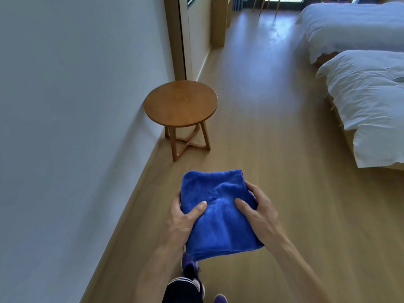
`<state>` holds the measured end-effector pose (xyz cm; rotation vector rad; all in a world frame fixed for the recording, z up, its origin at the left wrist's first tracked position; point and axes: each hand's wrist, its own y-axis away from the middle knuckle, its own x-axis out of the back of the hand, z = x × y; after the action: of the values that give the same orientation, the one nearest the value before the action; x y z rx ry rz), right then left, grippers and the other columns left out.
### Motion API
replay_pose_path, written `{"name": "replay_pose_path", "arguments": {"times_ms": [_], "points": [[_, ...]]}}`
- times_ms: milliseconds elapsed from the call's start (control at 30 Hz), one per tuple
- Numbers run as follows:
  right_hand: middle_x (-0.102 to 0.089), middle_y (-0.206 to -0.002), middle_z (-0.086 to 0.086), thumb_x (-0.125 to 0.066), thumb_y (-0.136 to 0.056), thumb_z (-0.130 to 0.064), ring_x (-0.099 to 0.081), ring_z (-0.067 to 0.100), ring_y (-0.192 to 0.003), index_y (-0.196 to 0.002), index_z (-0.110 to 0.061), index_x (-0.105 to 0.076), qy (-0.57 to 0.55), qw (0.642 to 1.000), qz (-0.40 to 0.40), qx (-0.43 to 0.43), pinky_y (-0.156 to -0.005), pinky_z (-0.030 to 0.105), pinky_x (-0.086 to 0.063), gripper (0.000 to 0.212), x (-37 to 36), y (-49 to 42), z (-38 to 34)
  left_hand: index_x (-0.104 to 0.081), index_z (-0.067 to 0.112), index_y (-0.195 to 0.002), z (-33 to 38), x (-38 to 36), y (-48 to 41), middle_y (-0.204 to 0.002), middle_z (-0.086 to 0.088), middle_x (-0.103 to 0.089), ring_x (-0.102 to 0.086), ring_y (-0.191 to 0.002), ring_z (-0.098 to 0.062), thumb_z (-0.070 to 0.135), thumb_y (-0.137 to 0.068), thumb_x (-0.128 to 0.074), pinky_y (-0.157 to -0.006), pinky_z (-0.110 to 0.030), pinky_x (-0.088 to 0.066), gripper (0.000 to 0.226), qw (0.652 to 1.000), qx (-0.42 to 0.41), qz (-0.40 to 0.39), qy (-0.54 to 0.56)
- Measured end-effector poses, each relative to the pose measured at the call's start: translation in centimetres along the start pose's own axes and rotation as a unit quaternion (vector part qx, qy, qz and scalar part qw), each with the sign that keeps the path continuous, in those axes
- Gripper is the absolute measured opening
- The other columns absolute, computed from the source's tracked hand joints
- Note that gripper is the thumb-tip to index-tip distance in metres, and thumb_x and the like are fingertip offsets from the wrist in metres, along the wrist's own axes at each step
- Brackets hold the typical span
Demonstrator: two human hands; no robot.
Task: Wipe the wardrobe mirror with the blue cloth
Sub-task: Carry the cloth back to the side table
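hands [182, 218] gripping blue cloth [218, 228], round table [180, 103] ahead

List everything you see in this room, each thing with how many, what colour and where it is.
blue cloth: one, blue, folded, held above the floor
side table: one, brown wood, round, against the left wall
beds: two, white, right side
wardrobe mirror: one, wood-framed, beyond the table, top
floor: one, light wood, centre
wall: one, white, left
shoes: two, purple, bottom edge
hands: two, left hand and right hand, gripping the cloth's sides
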<state>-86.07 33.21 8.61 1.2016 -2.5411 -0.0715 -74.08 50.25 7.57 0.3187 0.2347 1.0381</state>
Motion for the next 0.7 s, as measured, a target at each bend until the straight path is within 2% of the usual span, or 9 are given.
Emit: {"name": "replay_pose_path", "arguments": {"times_ms": [100,167,300,400,533,633,700], "points": [[-0.066,-0.118,-0.029,-0.067,-0.095,-0.022,-0.062,-0.007,-0.110,-0.131,-0.043,-0.057,0.006,1.000,0.006,-0.004,-0.093,0.023,-0.049,0.043,-0.3,-4.1,-0.3,-0.061,0.036,-0.118,0.8,-0.5,-4.0,-0.108,0.010,-0.076,-0.075,-0.097,-0.015,0.051,-0.063,-0.086,-0.085,-0.041,-0.061,0.063,1.000,0.006,0.005,-0.002],[-0.065,-0.117,-0.031,-0.066,-0.096,-0.021,-0.061,-0.008,-0.110,-0.130,-0.045,-0.056,0.014,1.000,0.007,0.000,-0.092,0.021,-0.049,0.042,-0.6,-7.2,-0.8,-0.061,0.034,-0.119,1.6,-0.7,-7.3,-0.107,0.009,-0.076,-0.076,-0.095,-0.014,0.051,-0.062,-0.086,-0.084,-0.040,-0.061,0.065,1.000,0.009,0.010,0.001],[-0.062,-0.113,-0.040,-0.065,-0.097,-0.022,-0.060,-0.013,-0.108,-0.121,-0.055,-0.052,0.034,0.999,0.001,-0.002,-0.083,0.012,-0.048,0.043,-1.4,-13.5,-2.9,-0.058,0.032,-0.121,4.0,-0.8,-14.1,-0.111,0.006,-0.074,-0.074,-0.094,-0.011,0.041,-0.073,-0.087,-0.078,-0.030,-0.060,0.057,1.000,0.007,0.005,0.000],[-0.063,-0.115,-0.037,-0.066,-0.095,-0.025,-0.059,-0.013,-0.108,-0.123,-0.055,-0.050,0.043,0.999,0.003,-0.001,-0.084,0.012,-0.047,0.044,-2.0,-17.7,-4.6,-0.055,0.033,-0.125,6.2,-0.6,-18.8,-0.115,0.008,-0.070,-0.073,-0.095,-0.009,0.034,-0.083,-0.082,-0.072,-0.021,-0.058,0.050,1.000,-0.004,-0.007,-0.010],[-0.062,-0.118,-0.030,-0.071,-0.093,-0.031,-0.058,-0.014,-0.108,-0.132,-0.049,-0.049,0.035,0.999,-0.001,-0.004,-0.080,0.008,-0.049,0.048,-3.0,-22.4,-6.2,-0.048,0.034,-0.132,8.8,0.0,-23.7,-0.122,0.010,-0.066,-0.068,-0.103,-0.009,0.043,-0.077,-0.086,-0.078,-0.021,-0.055,0.067,0.999,-0.008,-0.033,-0.041],[-0.064,-0.118,-0.029,-0.073,-0.092,-0.026,-0.059,-0.013,-0.108,-0.131,-0.047,-0.051,0.034,0.999,-0.012,0.000,-0.080,0.004,-0.047,0.049,-3.8,-25.4,-6.9,-0.046,0.036,-0.136,10.1,0.6,-26.3,-0.128,0.011,-0.064,-0.066,-0.112,-0.010,0.053,-0.062,-0.084,-0.096,-0.033,-0.056,0.085,0.997,-0.026,-0.028,-0.066],[-0.064,-0.122,-0.023,-0.071,-0.092,-0.018,-0.059,-0.008,-0.112,-0.134,-0.041,-0.052,0.039,0.999,-0.022,0.002,-0.083,0.007,-0.048,0.051,-4.0,-27.8,-7.2,-0.042,0.033,-0.143,10.4,0.7,-28.0,-0.135,0.008,-0.061,-0.063,-0.120,-0.015,0.056,-0.057,-0.085,-0.106,-0.042,-0.051,0.099,0.995,-0.017,-0.030,-0.090]]}}
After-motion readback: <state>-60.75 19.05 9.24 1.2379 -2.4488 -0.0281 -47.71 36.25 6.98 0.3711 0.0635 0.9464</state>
